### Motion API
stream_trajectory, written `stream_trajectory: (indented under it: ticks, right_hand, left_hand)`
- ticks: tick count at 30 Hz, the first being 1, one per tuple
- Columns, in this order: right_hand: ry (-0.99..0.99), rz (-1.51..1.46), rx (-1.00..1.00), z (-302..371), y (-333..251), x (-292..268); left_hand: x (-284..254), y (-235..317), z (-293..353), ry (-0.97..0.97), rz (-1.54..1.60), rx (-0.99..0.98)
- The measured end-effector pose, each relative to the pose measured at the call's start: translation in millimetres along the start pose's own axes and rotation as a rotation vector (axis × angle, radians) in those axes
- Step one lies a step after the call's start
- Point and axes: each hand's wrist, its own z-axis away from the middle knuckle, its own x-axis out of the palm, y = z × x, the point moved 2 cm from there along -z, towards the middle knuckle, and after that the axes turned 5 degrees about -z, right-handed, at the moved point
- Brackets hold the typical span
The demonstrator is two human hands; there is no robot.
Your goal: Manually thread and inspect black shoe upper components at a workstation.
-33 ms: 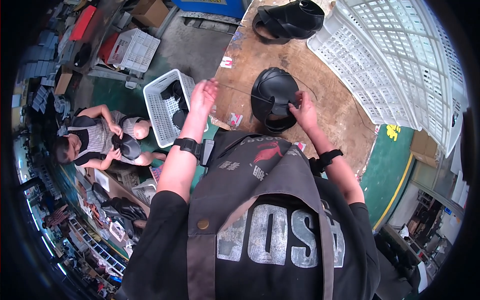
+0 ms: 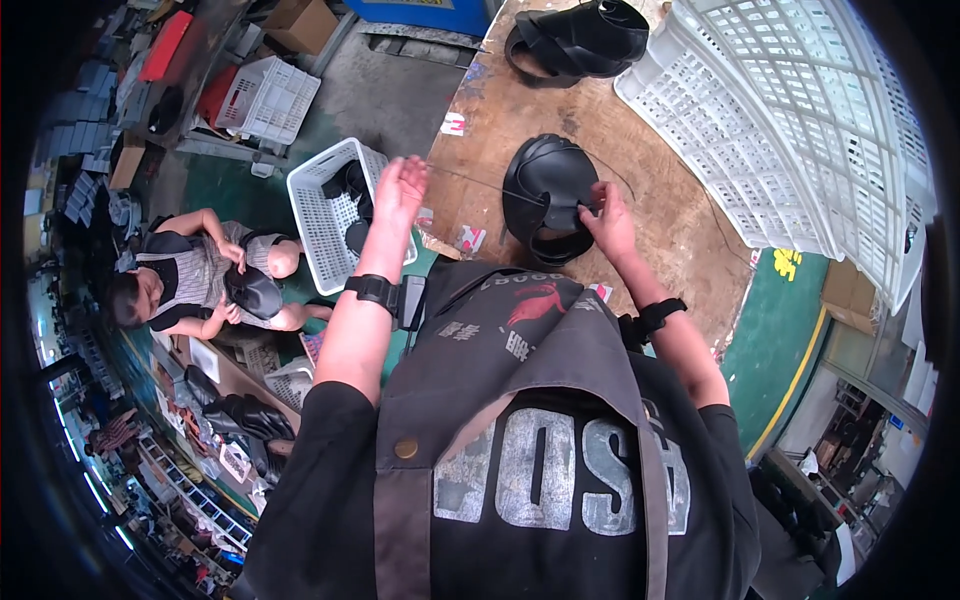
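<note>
A black leather shoe upper (image 2: 552, 190) lies on the wooden table in front of me, its rounded opening toward my body. My right hand (image 2: 610, 218) pinches its right edge between thumb and fingers. From a hole near the middle of the upper, a thin dark cord (image 2: 470, 178) runs left, stretched nearly straight. The cord's far end is at my left hand (image 2: 402, 187), raised off the table's left edge with its fingers curled on it. Another loose strand (image 2: 612, 172) curves out past the upper's right side.
More black uppers (image 2: 580, 42) lie at the table's (image 2: 660, 165) far end. White plastic crates (image 2: 740, 110) stand at the right. Left of the table, a white crate (image 2: 300, 205) holds black pieces. Beyond it a seated person (image 2: 190, 265) handles a similar black piece.
My left hand has shifted slightly left, and its fingers have turned a little, with the cord still stretched. My right hand stays at the upper's edge. The seated person's hands have moved slightly.
</note>
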Motion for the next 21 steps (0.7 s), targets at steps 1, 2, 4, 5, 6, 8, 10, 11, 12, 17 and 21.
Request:
stream_trajectory:
  ticks: [1, 2, 4, 5, 6, 8, 10, 11, 12, 17, 21]
  right_hand:
    - [-0.008, -0.048, 0.066, 0.5, 2.3, -0.8]
    - [-0.006, -0.051, 0.071, 1.5, 3.3, -1.6]
    - [-0.039, 0.022, 0.057, 0.7, 2.0, -2.2]
    - [-0.037, 0.021, 0.057, 1.0, 1.5, -3.0]
    - [-0.071, 0.001, 0.103, 2.0, 1.8, -2.8]
    - [-0.100, -0.019, 0.152, 2.6, 5.2, -2.2]
    - [-0.125, -0.313, 0.221, 3.8, 16.1, -0.4]
    - [-0.122, -0.311, 0.223, 3.9, 21.6, -2.8]
    - [-0.189, -0.305, 0.233, 3.1, 27.2, -4.0]
    - [-0.300, -0.555, 0.486, 0.2, 28.3, -6.4]
    - [-0.263, -0.647, 0.623, 2.6, 29.7, -4.5]
  left_hand:
    - [-0.3, 10.4, 1.0, 0.052, -0.021, 0.053]
    - [0.4, 20.0, 1.3, 0.103, -0.043, 0.106]
    - [4.1, 33.5, 3.0, 0.187, -0.067, 0.201]
    - [8.2, 34.3, 3.7, 0.195, -0.119, 0.235]
    - [13.8, 33.8, 6.6, 0.205, -0.169, 0.269]
    - [32.2, 23.0, 10.8, 0.024, -0.290, 0.309]
    - [64.6, 2.8, 23.8, -0.098, -0.463, 0.259]
    - [78.5, -9.1, 29.3, -0.168, -0.574, 0.201]
    - [95.2, -22.1, 38.9, -0.167, -0.734, 0.119]
    - [133.2, -102.1, 55.8, -0.618, -1.110, 0.098]
    - [151.1, -131.7, 68.1, -0.671, -1.623, 0.297]
